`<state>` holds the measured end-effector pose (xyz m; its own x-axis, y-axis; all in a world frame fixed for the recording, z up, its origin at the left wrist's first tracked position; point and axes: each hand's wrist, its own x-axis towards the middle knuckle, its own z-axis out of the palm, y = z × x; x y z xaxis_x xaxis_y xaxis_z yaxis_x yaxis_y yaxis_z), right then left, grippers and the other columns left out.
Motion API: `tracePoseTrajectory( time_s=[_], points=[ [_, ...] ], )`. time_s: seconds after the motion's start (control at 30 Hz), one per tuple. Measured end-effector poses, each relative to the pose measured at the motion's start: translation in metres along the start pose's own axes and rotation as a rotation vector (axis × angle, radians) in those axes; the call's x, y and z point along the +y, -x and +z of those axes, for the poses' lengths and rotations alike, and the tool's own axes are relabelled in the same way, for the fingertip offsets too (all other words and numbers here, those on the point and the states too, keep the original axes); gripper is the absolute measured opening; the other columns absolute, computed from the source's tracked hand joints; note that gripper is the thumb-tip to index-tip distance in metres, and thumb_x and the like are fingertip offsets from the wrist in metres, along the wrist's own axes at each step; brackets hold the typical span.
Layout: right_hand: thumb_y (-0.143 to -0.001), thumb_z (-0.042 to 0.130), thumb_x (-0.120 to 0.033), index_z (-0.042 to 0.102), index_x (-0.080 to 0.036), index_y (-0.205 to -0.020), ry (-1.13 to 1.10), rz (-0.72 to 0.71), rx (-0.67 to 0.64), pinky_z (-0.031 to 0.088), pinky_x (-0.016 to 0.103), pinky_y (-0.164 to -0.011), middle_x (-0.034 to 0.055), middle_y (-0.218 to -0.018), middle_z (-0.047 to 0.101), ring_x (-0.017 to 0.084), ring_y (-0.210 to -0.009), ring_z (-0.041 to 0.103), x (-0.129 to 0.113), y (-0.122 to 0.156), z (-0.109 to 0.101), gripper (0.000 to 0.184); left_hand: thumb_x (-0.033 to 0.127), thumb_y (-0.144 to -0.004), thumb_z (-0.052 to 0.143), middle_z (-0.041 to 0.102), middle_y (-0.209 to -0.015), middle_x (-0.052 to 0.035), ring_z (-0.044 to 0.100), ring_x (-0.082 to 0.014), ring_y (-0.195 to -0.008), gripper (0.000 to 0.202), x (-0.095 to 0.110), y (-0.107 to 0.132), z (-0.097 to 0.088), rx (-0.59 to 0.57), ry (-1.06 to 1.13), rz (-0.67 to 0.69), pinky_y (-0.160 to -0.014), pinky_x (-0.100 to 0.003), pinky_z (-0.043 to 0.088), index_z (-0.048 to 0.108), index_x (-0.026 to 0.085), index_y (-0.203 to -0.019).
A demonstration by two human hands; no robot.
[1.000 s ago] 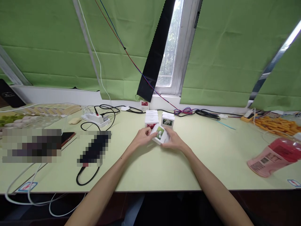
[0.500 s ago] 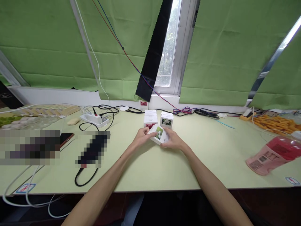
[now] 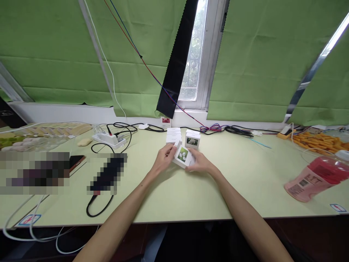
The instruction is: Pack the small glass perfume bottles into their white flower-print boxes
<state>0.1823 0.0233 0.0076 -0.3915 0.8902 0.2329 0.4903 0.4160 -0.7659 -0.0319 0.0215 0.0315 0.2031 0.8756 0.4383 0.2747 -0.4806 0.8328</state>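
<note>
Between my hands, just above or on the table, is a small white box [image 3: 182, 155] with a picture of white flowers on its face. My left hand [image 3: 164, 157] grips the left end, where a white flap stands raised. Around the right end my right hand [image 3: 200, 161] is closed, thumb below and fingers above. Behind it a row of white boxes [image 3: 173, 136] stands to the left. Slightly to the right stands another white box [image 3: 192, 140] with a white-flower picture, in front of at least one more.
A pink-labelled bottle [image 3: 313, 180] lies tilted at the right, near a heap of orange sticks [image 3: 319, 141]. On the left are a power strip [image 3: 110, 139], a blurred dark device [image 3: 109, 173] and loose cables. A small box [image 3: 165, 121] with a red picture stands by the window.
My left thumb has moved off the picture to the box's left end, and a flap there now stands up. My right hand keeps its hold.
</note>
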Motion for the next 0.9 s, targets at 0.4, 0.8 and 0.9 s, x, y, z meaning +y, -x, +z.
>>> tracePoseTrajectory(
  time_s=[0.4, 0.8, 0.9],
  points=[
    [-0.06, 0.085, -0.031, 0.052, -0.021, -0.143, -0.027, 0.121, -0.044, 0.05, 0.04, -0.098, 0.0086, -0.13, 0.063, 0.028, -0.115, 0.06, -0.004, 0.002, -0.005, 0.09, 0.063, -0.082, 0.066, 0.044, -0.047, 0.0049, 0.021, -0.0043, -0.037, 0.047, -0.012, -0.01, -0.011, -0.18, 0.442, -0.477, -0.04, -0.022, 0.011, 0.06, 0.017, -0.077],
    [-0.057, 0.09, -0.03, 0.057, -0.022, -0.138, -0.07, 0.115, -0.076, 0.051, 0.041, -0.098, 0.0063, -0.124, 0.066, 0.027, -0.111, 0.062, 0.008, 0.0, -0.007, 0.088, 0.04, -0.095, 0.06, 0.05, -0.052, 0.001, 0.046, -0.0088, -0.04, 0.026, -0.019, -0.013, -0.011, -0.177, 0.727, -0.763, -0.036, -0.018, 0.036, 0.063, 0.015, -0.089],
    [-0.056, 0.091, -0.03, 0.056, -0.021, -0.137, -0.141, 0.122, -0.087, 0.052, 0.041, -0.097, 0.0059, -0.124, 0.066, 0.027, -0.111, 0.062, 0.01, 0.0, -0.008, 0.089, 0.032, -0.095, 0.06, 0.05, -0.054, 0.0003, 0.051, -0.0101, -0.047, 0.019, -0.019, -0.013, -0.012, -0.184, 0.759, -0.756, -0.042, -0.019, 0.042, 0.066, 0.015, -0.092]
  ],
)
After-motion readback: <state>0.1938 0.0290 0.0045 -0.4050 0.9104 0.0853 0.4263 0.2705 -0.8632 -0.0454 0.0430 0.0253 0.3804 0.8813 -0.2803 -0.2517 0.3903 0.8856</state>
